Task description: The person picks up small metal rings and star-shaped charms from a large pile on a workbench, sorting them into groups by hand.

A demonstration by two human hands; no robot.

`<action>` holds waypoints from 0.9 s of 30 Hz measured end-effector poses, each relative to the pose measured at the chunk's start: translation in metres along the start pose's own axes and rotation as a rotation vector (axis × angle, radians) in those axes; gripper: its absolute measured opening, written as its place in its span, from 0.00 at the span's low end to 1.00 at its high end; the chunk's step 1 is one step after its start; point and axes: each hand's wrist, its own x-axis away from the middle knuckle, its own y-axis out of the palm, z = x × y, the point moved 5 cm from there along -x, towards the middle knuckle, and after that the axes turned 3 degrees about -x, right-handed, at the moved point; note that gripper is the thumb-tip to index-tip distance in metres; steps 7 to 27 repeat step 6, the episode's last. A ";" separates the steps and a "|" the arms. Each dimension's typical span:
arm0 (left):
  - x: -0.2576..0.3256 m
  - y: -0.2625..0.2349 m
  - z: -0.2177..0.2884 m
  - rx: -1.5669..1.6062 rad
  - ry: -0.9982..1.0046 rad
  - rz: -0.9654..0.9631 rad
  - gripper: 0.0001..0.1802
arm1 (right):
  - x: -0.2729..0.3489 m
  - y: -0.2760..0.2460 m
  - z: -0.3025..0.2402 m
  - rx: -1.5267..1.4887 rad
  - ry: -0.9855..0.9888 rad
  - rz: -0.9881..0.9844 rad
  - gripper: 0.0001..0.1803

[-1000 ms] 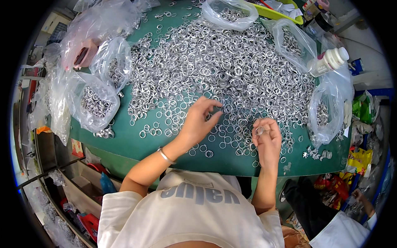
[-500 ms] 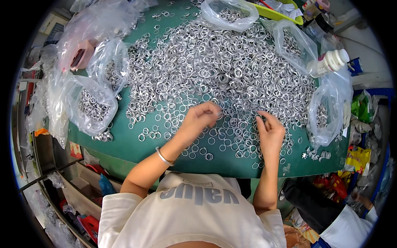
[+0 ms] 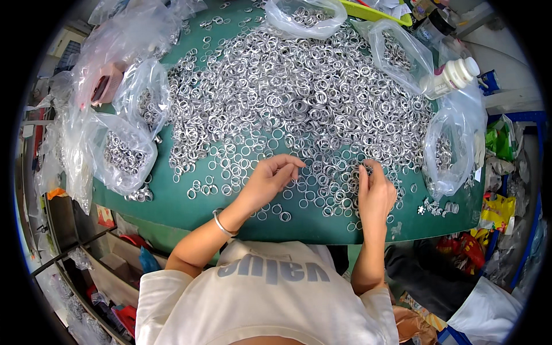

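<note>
A broad heap of silver metal rings (image 3: 299, 86) covers much of the green table (image 3: 172, 210), with looser rings spread along its near side. Above these looser rings is my left hand (image 3: 274, 177), a bangle on its wrist. Its fingers are bent and drawn together, pointing right; whatever they pinch is too small to make out. To the right, my right hand (image 3: 376, 188) is over the near right edge of the heap, thumb and forefinger close together at the rings. Whether a ring sits between those fingertips cannot be seen clearly.
Clear plastic bags holding rings stand at the left (image 3: 123, 155), far side (image 3: 305, 20) and right (image 3: 445, 155). A white bottle (image 3: 454, 76) lies at the right; a pink basket (image 3: 106, 85) is at the left. Small metal parts (image 3: 437, 208) lie near the right front edge. Another person's dark-clothed leg (image 3: 431, 282) shows lower right.
My left hand has lowered slightly toward the table's near edge. My right hand's thumb and forefinger have come closer together. The whole view has shifted a little.
</note>
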 end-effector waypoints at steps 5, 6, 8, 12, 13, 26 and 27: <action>0.006 -0.005 0.003 -0.237 0.129 0.114 0.12 | 0.018 0.035 -0.022 -0.049 -0.230 0.041 0.19; 0.008 -0.006 0.005 -0.278 0.156 0.138 0.12 | 0.023 0.039 -0.032 -0.052 -0.277 0.030 0.20; 0.008 -0.006 0.005 -0.278 0.156 0.138 0.12 | 0.023 0.039 -0.032 -0.052 -0.277 0.030 0.20; 0.008 -0.006 0.005 -0.278 0.156 0.138 0.12 | 0.023 0.039 -0.032 -0.052 -0.277 0.030 0.20; 0.008 -0.006 0.005 -0.278 0.156 0.138 0.12 | 0.023 0.039 -0.032 -0.052 -0.277 0.030 0.20; 0.008 -0.006 0.005 -0.278 0.156 0.138 0.12 | 0.023 0.039 -0.032 -0.052 -0.277 0.030 0.20; 0.008 -0.006 0.005 -0.278 0.156 0.138 0.12 | 0.023 0.039 -0.032 -0.052 -0.277 0.030 0.20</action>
